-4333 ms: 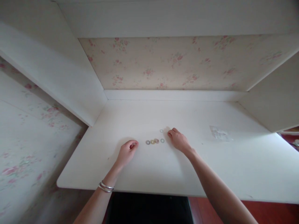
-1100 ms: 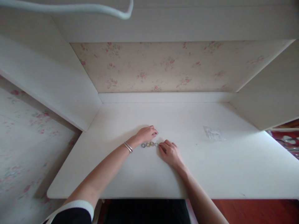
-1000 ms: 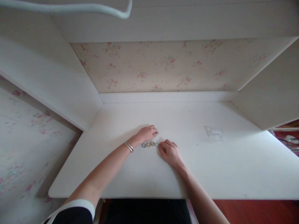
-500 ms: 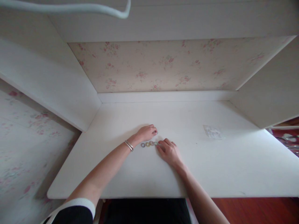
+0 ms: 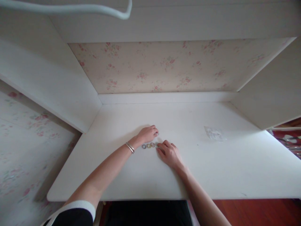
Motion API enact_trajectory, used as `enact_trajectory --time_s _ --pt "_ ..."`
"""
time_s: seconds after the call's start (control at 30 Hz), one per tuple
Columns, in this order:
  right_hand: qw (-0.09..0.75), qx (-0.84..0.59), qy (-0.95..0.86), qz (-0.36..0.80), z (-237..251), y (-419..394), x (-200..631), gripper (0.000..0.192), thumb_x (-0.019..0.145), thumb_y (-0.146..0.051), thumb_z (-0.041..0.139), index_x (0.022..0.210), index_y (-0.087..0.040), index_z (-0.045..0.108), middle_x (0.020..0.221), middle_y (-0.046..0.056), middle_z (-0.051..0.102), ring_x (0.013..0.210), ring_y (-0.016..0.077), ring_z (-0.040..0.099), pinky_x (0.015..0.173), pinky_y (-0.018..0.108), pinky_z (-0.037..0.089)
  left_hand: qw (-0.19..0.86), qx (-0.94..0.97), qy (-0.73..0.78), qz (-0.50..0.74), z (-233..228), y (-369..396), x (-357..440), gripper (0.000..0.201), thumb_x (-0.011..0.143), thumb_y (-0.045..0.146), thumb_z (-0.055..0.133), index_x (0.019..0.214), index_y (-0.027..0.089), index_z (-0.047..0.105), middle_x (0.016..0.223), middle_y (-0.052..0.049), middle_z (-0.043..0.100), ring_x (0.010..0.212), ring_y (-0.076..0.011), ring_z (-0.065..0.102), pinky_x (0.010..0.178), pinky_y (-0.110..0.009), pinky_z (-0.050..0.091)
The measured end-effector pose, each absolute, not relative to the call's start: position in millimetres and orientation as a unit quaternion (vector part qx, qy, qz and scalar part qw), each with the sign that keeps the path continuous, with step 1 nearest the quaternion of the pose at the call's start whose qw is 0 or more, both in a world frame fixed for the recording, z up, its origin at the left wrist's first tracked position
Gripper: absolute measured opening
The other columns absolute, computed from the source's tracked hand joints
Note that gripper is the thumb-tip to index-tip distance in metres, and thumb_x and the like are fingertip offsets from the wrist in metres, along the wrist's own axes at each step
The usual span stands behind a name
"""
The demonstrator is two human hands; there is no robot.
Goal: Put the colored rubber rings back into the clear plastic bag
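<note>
Several small round ring-like pieces lie side by side in a short row on the white desk. A greyish ring [image 5: 144, 146] is at the left end, followed by a yellowish ring [image 5: 148, 145] and a brownish ring [image 5: 152, 144]. At the right end, a pale greenish ring [image 5: 156, 144] is partly covered by the fingertips of my right hand [image 5: 170, 154], which close on it. Just beyond the row, my left hand [image 5: 147, 134] is curled, with a small ring [image 5: 158, 133] showing at its fingertips. Silver bangles circle my left wrist.
A crumpled clear plastic bag [image 5: 214, 134] lies on the desk [image 5: 235, 166] to the right. White panels rise on both sides, and a shelf runs above the floral back wall. A white cable [image 5: 70, 8] hangs across the upper left.
My right hand has shifted very slightly left, its fingertips covering more of the greenish ring. My left hand and the other rings have stayed in place.
</note>
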State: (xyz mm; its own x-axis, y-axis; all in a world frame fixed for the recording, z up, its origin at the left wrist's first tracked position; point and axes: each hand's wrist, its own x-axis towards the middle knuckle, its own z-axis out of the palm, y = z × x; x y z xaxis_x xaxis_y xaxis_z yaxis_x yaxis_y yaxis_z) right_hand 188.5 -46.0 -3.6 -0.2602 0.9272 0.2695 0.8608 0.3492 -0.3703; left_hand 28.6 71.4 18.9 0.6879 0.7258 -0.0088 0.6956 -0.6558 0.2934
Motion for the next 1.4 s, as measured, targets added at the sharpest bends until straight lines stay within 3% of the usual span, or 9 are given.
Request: enact_trajectory --time_s 0.37,0.57,0.9,1.1,1.4 --pt "0.338 -0.592 -0.715 0.157 -12.2 -43.6 192.7 0.027 0.092 -0.034 0.042 0.098 -0.021 0.065 0.087 0.004 0.059 0.065 0.0106 0.055 0.06 0.02 0.042 0.138 0.909 0.392 0.032 23.1 64.7 27.7 0.021 0.091 0.022 0.041 0.089 0.018 0.062 0.096 -0.006 0.059 0.079 -0.0141 0.06 0.072 -0.026 0.047" --pt "0.366 -0.591 -0.696 0.181 -11.7 -43.2 194.0 0.029 0.092 -0.035 0.041 0.095 -0.02 0.066 0.086 0.005 0.059 0.065 0.0105 0.055 0.059 0.02 0.042 0.167 0.873 0.441 0.124 26.0 38.4 -7.6 0.021 0.093 0.028 0.04 0.094 0.02 0.06 0.099 -0.003 0.057 0.084 -0.0129 0.059 0.079 -0.025 0.047" --pt "0.38 -0.582 -0.694 0.187 -10.3 -44.5 194.6 0.03 0.092 -0.035 0.041 0.095 -0.02 0.067 0.086 0.006 0.061 0.065 0.0109 0.056 0.06 0.021 0.043 0.154 0.839 0.486 0.189 5.2 -31.4 -50.2 0.022 0.095 0.029 0.038 0.097 0.021 0.058 0.094 -0.003 0.058 0.079 -0.0118 0.059 0.073 -0.024 0.049" --pt "0.377 -0.59 -0.691 0.178 -11.1 -45.9 194.9 0.03 0.091 -0.036 0.041 0.094 -0.021 0.067 0.085 0.005 0.061 0.063 0.0102 0.055 0.058 0.021 0.042 0.101 0.857 0.479 0.164 -2.0 -33.9 -42.9 0.028 0.096 0.03 0.033 0.098 0.021 0.059 0.09 -0.004 0.059 0.075 -0.0123 0.059 0.069 -0.024 0.048" --pt "0.397 -0.61 -0.661 0.185 -8.4 -58.3 199.0 0.032 0.091 -0.039 0.041 0.092 -0.02 0.066 0.079 0.004 0.058 0.059 0.0109 0.052 0.056 0.023 0.042 0.107 0.842 0.499 0.177 -4.1 -33.2 -43.7 0.026 0.096 0.031 0.034 0.099 0.022 0.058 0.093 -0.003 0.059 0.077 -0.0122 0.059 0.068 -0.023 0.048"
